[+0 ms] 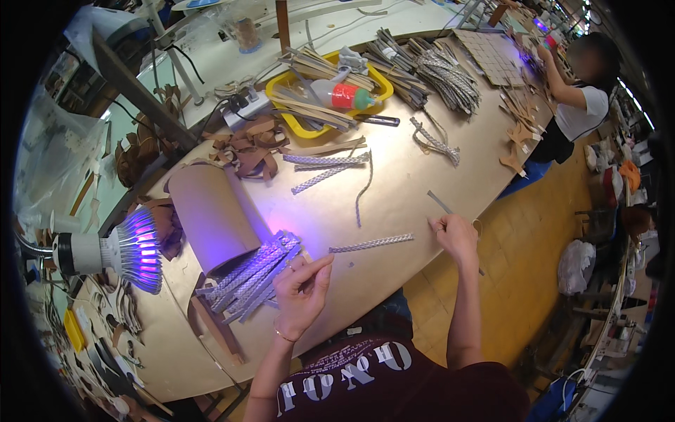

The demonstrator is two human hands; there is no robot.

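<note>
- Left hand (302,294): fingers curled, thumb tip and forefinger brought close together at the near end of the lone braid. Whether they touch it, or have anything fine between them, I cannot tell.
- Right hand (457,240): fingers bent inward with little gap, at the table's near edge. A thin grey strip (439,202) shows just beyond the knuckles; whether it is gripped or passes beneath, I cannot tell.
- The lone braid (371,243) lies flat on the table (401,186) between the hands, roughly straight, probably so that either hand can get at it.
- Beside the left hand, a pile of braids (247,280) lies roughly side by side, likely to keep them untangled and within reach.
- A lamp (133,250) faces that pile, its purplish glow falling there, presumably to light close work.
- Behind the pile lies a curved brown sheet (214,214), with leather scraps (249,149) beyond.
- Farther off, a yellow tray (387,83) holds loose strips and a bottle (341,95), seemingly to gather supplies off the working area.
</note>
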